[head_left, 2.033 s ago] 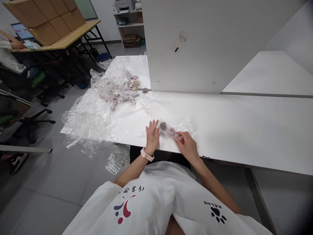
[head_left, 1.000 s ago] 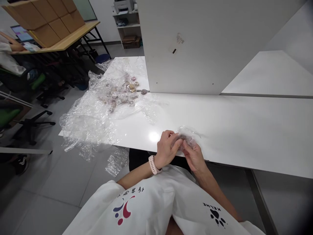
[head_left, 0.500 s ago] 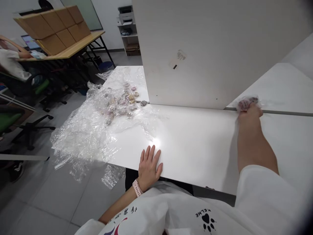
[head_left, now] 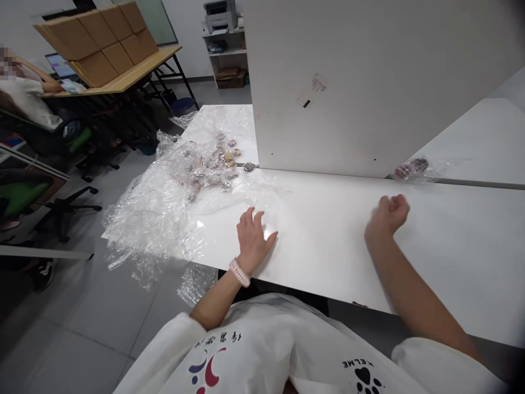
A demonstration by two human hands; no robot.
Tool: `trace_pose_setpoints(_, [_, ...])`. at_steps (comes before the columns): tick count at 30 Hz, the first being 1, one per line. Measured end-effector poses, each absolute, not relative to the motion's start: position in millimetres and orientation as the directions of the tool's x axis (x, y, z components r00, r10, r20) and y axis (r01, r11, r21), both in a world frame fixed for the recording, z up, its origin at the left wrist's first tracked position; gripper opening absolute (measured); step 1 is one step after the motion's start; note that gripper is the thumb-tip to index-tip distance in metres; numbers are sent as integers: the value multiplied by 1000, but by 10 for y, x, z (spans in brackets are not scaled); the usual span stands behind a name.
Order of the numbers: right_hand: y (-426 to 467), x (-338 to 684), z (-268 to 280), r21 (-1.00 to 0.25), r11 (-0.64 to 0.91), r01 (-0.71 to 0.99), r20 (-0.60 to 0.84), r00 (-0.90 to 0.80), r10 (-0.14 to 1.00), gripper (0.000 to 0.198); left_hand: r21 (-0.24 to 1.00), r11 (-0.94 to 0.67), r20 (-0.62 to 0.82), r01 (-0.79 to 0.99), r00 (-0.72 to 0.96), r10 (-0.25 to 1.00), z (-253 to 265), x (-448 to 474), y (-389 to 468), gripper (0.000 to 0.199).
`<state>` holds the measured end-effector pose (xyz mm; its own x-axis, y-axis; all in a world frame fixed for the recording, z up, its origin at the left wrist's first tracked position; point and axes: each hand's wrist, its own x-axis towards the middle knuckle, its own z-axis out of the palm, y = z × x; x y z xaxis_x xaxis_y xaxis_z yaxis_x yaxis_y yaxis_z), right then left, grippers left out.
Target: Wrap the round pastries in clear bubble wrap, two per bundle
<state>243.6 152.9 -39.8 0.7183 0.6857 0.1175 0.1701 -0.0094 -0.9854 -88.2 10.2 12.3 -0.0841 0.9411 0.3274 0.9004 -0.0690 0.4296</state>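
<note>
My left hand point(head_left: 252, 239), with a pale pink band at the wrist, is raised slightly over the white table point(head_left: 324, 235). Its fingers are spread and slightly bent, and it holds nothing. On the right, my right hand point(head_left: 389, 215) is above the tabletop with its fingers curled in, and nothing shows in them. Beyond it, a clear plastic bag with reddish and dark items point(head_left: 411, 168) lies by the gap between the table sections. Nearest my left hand is a heap of clear plastic bags point(head_left: 151, 202), with several small wrapped pieces point(head_left: 227, 158) among them.
An upright white panel point(head_left: 348, 98) stands along the table's far side. Some plastic hangs over the left edge. Farther left are cardboard boxes point(head_left: 102, 44) on a wooden table point(head_left: 164, 57), a seated person point(head_left: 27, 98) and office chairs. A printer point(head_left: 220, 22) sits on a shelf behind.
My right hand has let go of the bag of reddish items by the gap and drawn back left and nearer. My left hand has lifted and moved slightly forward, its fingers bending.
</note>
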Motion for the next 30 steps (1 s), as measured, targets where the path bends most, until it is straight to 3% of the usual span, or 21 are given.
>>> trace_pose_setpoints(3, [891,2009,-421,-999,-33,43,2,627,779,40,402,3,171,916,-78,982,180,-859,505,34])
trace_pose_setpoints(5, [529,1783,-311,-993,-90,-78,-116,466,877,41,430,-35,93,902,-6,996,188,-749,539,35])
trace_pose_setpoints(7, [257,1608,-132,-943,-236,-235,-287,214,934,50,456,-125,82,881,98,992,200,-546,352,38])
trace_pose_setpoints(9, [88,1490,43,-862,-388,-327,-410,-4,912,62,489,-252,82,835,243,966,241,-292,30,36])
trace_pose_setpoints(12, [7,1469,155,-858,-446,-254,-450,-46,892,82,617,-478,85,625,551,830,367,-9,-403,27])
trace_pose_setpoints(15, [53,1704,105,-916,-400,-17,-401,13,916,81,645,-568,175,511,625,760,461,-50,-514,41])
trace_pose_setpoints(18, [124,2080,99,-896,-332,296,-300,149,942,72,456,-506,158,732,492,856,361,-358,-366,55])
trace_pose_setpoints(20, [144,2231,166,-738,-203,643,-19,281,960,62,320,-435,58,842,441,896,213,-575,-239,63])
trace_pose_setpoints(22, [132,2188,240,-478,-16,878,347,205,915,49,300,-413,-10,860,436,900,95,-730,-120,66])
trace_pose_setpoints(24, [98,1947,252,-379,235,895,510,-9,860,41,357,-405,-6,842,435,900,73,-836,23,54])
trace_pose_setpoints(26, [61,1604,158,-391,461,797,502,-236,832,39,401,-332,24,854,352,936,145,-959,233,38])
trace_pose_setpoints(28, [33,1297,-24,-398,542,740,425,-375,824,41,389,-180,67,904,167,984,246,-1153,514,36])
trace_pose_setpoints(30, [19,1118,-223,-370,524,767,337,-415,845,44,330,52,134,943,-101,986,310,-1412,810,37])
